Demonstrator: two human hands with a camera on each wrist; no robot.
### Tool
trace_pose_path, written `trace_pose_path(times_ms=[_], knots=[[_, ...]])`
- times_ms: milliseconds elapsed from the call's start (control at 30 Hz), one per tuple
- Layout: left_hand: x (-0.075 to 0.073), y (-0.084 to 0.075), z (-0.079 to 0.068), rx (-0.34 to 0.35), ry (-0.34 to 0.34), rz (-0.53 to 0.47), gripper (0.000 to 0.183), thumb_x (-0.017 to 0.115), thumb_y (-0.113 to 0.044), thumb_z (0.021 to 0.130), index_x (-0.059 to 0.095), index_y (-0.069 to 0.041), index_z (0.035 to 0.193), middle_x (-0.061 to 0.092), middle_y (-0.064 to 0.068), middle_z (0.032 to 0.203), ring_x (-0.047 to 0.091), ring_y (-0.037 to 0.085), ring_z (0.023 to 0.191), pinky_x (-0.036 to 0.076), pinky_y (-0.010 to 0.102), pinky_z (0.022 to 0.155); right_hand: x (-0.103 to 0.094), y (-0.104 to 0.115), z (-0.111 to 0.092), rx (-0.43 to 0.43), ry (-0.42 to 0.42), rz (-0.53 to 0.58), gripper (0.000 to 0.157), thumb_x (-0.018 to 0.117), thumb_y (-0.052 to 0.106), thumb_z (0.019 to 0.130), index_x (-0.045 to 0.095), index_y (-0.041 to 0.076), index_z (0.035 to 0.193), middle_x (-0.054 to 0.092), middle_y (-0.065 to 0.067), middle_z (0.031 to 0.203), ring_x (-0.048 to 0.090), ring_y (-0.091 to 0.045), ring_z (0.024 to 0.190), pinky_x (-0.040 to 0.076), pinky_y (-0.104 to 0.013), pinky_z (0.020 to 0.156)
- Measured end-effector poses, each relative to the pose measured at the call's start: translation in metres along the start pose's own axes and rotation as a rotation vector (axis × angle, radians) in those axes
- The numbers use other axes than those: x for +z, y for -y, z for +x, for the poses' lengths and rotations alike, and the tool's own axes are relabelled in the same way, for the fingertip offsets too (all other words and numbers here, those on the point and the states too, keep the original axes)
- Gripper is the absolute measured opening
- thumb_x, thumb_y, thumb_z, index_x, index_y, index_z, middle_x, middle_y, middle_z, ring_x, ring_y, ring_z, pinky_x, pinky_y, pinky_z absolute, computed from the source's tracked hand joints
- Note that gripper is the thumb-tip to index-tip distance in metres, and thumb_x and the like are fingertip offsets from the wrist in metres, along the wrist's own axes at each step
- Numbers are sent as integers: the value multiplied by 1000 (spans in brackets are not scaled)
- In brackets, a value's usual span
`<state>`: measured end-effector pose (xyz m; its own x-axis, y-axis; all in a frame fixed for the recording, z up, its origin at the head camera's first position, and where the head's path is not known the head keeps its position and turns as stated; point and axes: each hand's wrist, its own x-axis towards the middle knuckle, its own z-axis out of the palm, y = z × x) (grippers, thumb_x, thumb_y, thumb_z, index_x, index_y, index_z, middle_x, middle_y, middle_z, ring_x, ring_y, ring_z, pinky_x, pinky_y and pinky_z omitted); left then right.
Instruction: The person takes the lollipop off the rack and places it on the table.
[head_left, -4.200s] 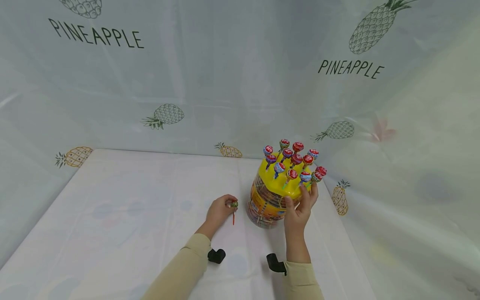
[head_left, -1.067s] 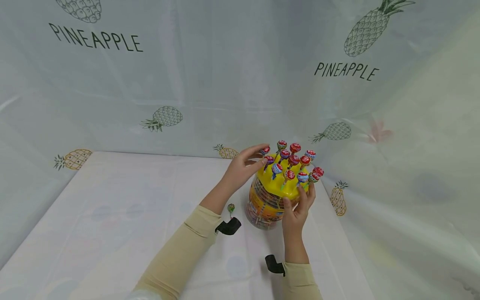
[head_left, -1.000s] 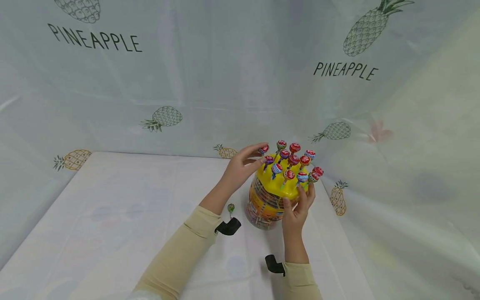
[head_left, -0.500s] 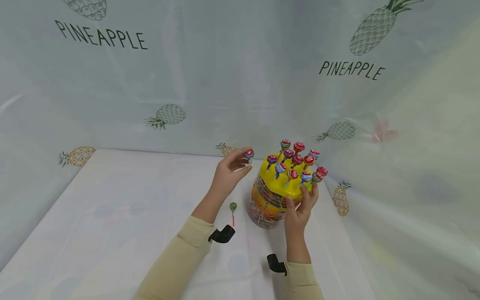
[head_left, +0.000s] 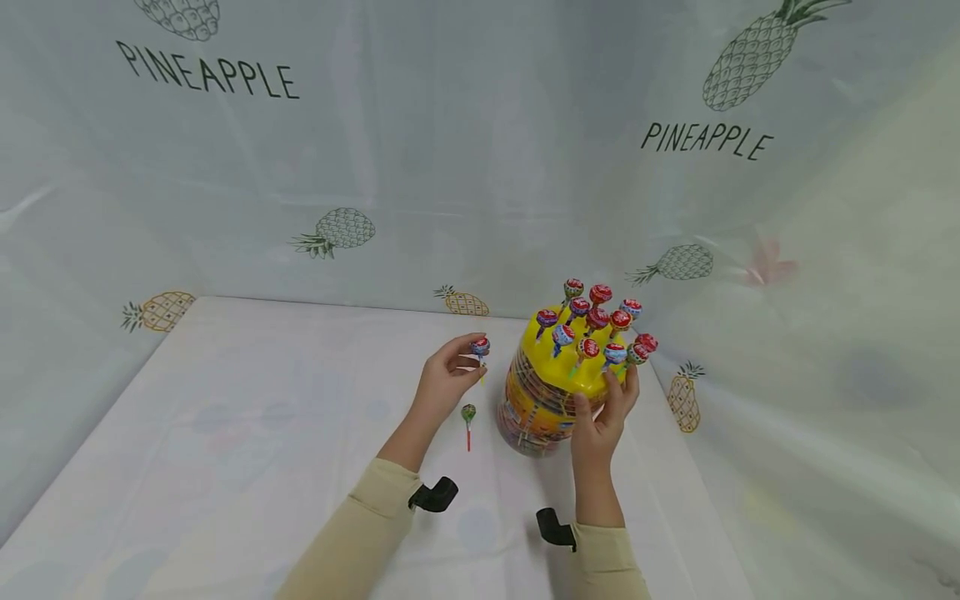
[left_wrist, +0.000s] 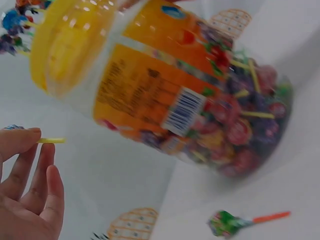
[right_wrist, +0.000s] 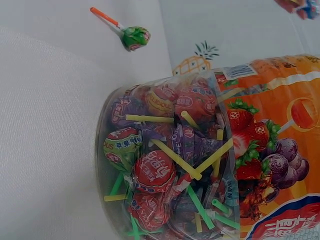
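Note:
My left hand [head_left: 442,379] pinches a lollipop [head_left: 481,347] with a blue and red wrapper, held in the air left of the jar. In the left wrist view its yellow stick [left_wrist: 52,140] sits between thumb and fingers. A big clear jar [head_left: 532,408] with a yellow lid [head_left: 558,367] stands on the table; several wrapped lollipops [head_left: 587,348] stand upright in the lid. My right hand [head_left: 600,425] holds the lid's near right edge, its far fingers partly hidden. On the table left of the jar lies a green lollipop [head_left: 468,412] with an orange-red stick.
More lollipops [right_wrist: 155,170] fill the jar's lower part, behind clear plastic. White cloth covers the table [head_left: 262,433], and a pineapple-print curtain [head_left: 465,167] hangs behind it and at both sides.
The left hand put the green lollipop on the table, then drew the blue and red one out of the lid's left side and brought it left and down. The right hand stays at the lid.

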<state>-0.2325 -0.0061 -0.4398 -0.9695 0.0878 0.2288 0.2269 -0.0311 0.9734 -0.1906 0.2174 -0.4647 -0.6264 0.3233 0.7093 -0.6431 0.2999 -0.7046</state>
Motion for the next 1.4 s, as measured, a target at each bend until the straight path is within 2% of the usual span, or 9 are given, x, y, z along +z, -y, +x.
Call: trace_pose_path(times_ms=[200,467,633,733,900,1033,1200,1400], knots=[[-5,31,-6,-97,-33,6,51,70,7,85,61,-10,132,62,11,107,64,23,92,55,30,74,3,25,3,6,8,-15,42,59,18,98,42,-7,127,9,-27,153,15,-33,144,20,-43,116],[-16,58,-17,-203,-62,30,51,69,9,85,61,-10,131,65,15,107,65,26,91,54,30,76,4,26,3,-6,7,-10,40,59,16,98,42,-7,126,10,-28,153,15,-32,144,20,-42,116],[-22,77,-22,-281,-80,21,52,66,13,85,59,-6,132,63,19,108,66,29,90,57,36,73,4,26,4,-8,11,-15,37,58,12,99,42,-7,126,10,-28,153,15,-32,144,21,-41,116],[-26,86,-26,-301,-72,21,52,66,13,84,58,-5,133,62,20,107,66,29,90,57,37,71,4,26,4,-5,11,-18,36,57,11,99,42,-7,126,10,-28,153,15,-32,144,21,-42,116],[-28,100,-31,-291,-44,100,50,66,12,83,60,-4,130,63,16,101,66,20,82,57,30,65,3,26,3,7,14,-19,36,57,10,99,42,-7,127,9,-27,153,14,-33,144,20,-44,116],[-27,107,-31,-310,-35,157,48,65,10,81,61,-3,127,65,14,96,63,15,70,55,27,61,3,25,4,12,15,-20,36,57,10,99,42,-6,127,9,-26,154,14,-33,144,19,-44,116],[-28,106,-30,-355,-8,203,49,68,9,80,62,-4,127,65,12,93,60,14,63,52,27,57,2,24,3,4,18,-30,37,57,12,99,42,-6,127,10,-25,154,15,-33,144,20,-44,116],[-29,104,-28,-340,54,327,49,74,4,78,63,-5,125,64,8,87,56,14,59,47,28,55,3,25,3,3,19,-22,38,58,13,99,42,-6,127,9,-27,153,15,-32,144,21,-45,115]])
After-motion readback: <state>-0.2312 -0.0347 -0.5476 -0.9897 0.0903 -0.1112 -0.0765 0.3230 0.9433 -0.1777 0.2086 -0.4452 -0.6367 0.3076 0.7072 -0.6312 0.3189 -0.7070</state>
